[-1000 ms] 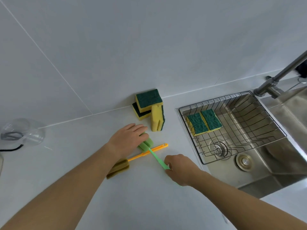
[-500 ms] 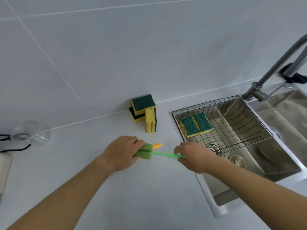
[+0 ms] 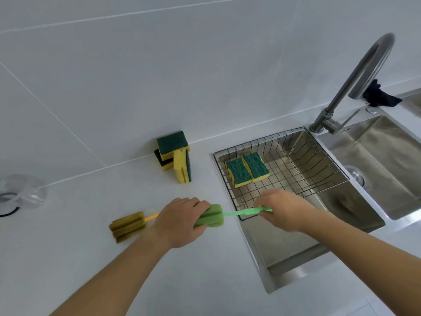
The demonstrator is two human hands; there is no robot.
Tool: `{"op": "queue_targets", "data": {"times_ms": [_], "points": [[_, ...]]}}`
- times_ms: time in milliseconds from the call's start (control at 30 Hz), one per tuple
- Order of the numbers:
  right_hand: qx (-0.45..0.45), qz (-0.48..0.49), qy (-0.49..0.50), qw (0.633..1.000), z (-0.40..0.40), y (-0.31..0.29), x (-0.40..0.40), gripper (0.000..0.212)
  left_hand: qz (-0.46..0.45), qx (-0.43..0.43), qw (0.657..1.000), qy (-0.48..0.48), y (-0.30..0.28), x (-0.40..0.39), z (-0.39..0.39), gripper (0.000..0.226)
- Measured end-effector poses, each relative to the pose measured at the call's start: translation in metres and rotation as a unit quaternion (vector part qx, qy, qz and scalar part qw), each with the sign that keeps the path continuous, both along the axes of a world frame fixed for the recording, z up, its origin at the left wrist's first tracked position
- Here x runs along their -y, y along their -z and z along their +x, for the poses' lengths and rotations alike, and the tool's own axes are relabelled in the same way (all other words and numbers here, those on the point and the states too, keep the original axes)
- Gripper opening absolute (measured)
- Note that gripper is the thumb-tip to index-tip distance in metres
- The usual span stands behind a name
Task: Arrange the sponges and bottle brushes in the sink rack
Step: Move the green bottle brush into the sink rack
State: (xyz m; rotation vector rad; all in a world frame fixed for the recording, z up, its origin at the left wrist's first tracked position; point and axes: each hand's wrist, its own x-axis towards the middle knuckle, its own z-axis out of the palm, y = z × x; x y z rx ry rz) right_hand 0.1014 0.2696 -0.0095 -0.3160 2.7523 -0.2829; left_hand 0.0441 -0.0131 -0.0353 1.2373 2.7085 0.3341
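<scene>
I hold a green bottle brush (image 3: 210,215) level above the counter, by the sink's left edge. My left hand (image 3: 180,221) grips its foam head and my right hand (image 3: 281,208) grips the handle end over the wire sink rack (image 3: 296,176). Two green-topped yellow sponges (image 3: 247,168) lie side by side in the rack's back left corner. An olive bottle brush with an orange handle (image 3: 127,225) lies on the counter, partly hidden behind my left hand. Three more sponges (image 3: 174,155) stand piled against the wall.
A curved steel faucet (image 3: 355,83) rises behind the rack, with a dark cloth (image 3: 378,95) beside it. A second sink basin (image 3: 382,160) lies to the right. A clear plastic cup (image 3: 21,193) and a black cable (image 3: 8,212) sit at the counter's far left.
Both hands have lifted the green brush off the orange one and carried it right, so the handle end now reaches over the rack. The olive brush head has come into view.
</scene>
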Motion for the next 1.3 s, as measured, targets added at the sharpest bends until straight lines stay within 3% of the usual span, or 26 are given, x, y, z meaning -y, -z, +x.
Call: {"op": "queue_targets", "data": {"times_ms": [367,600,1133,1300], "points": [[0.016,-0.024,-0.005,1.0,-0.034,0.019,-0.121,0.023,0.024,0.052,0.995,-0.084,0.026,-0.119,-0.001,0.04],[0.043,-0.032,-0.028,0.998,-0.072,0.05,-0.178,0.026,-0.015,0.057,0.99,-0.126,0.046,-0.182,-0.015,0.044],[0.125,-0.028,-0.052,0.99,-0.12,0.128,-0.208,0.022,-0.148,0.122,0.973,-0.128,0.089,-0.237,-0.055,0.035],[0.12,-0.03,-0.062,0.99,-0.125,0.137,-0.208,0.023,-0.152,0.139,0.969,-0.139,0.099,-0.237,-0.058,0.038]]}}
